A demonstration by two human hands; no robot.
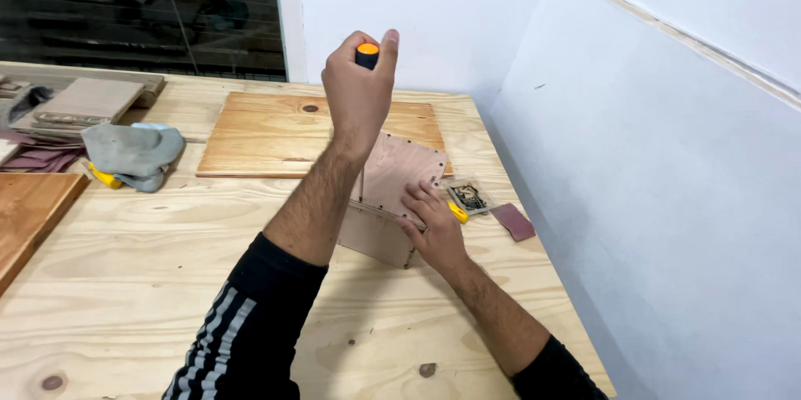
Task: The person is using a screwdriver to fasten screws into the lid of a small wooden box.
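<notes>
My left hand is closed around the black-and-orange handle of a screwdriver, held upright so its thin shaft runs straight down to the top panel of a small plywood box. My right hand lies flat and open on that same panel, fingers spread, pressing the box against the workbench. The box sits toward the right edge of the bench, just in front of a pine board that lies flat near the far edge.

As far as I can judge, the box is mostly assembled: its sides are together and a row of small dark fastener heads already runs along the far edges of the top panel. The near edge, where the tip meets the wood, looks like the part left to fasten (my forearm hides the exact spot).

Just right of the box lie a yellow-handled tool, a small packet and a strip of sandpaper. Toward the left edge rests a grey cloth beside more sandpaper sheets.
</notes>
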